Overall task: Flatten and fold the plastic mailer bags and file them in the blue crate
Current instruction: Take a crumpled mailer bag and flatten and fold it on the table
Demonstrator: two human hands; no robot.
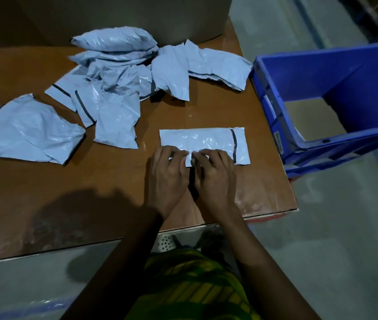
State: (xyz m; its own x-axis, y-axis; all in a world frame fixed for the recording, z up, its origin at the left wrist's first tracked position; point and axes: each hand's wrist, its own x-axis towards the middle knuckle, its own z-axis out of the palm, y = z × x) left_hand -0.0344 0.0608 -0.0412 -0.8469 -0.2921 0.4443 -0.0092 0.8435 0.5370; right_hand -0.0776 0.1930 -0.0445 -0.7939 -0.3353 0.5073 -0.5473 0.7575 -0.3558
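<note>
A pale grey mailer bag point(203, 138) lies flat on the brown table point(68, 195), its dark adhesive strip at the right end. My left hand point(167, 172) and my right hand point(213, 173) rest side by side on its near edge, fingers bent and pressing down on the plastic. Whether the fingertips pinch the edge is not clear. The blue crate point(335, 144) stands tilted off the table's right edge, its open inside showing a brown bottom. Several crumpled mailer bags point(114, 88) lie heaped at the back and left of the table.
One loose crumpled bag point(28, 132) lies at the far left. A large grey cardboard wall point(114, 17) rises behind the heap. The table's right edge point(282, 172) runs close to the crate; grey floor point(345, 239) lies beyond.
</note>
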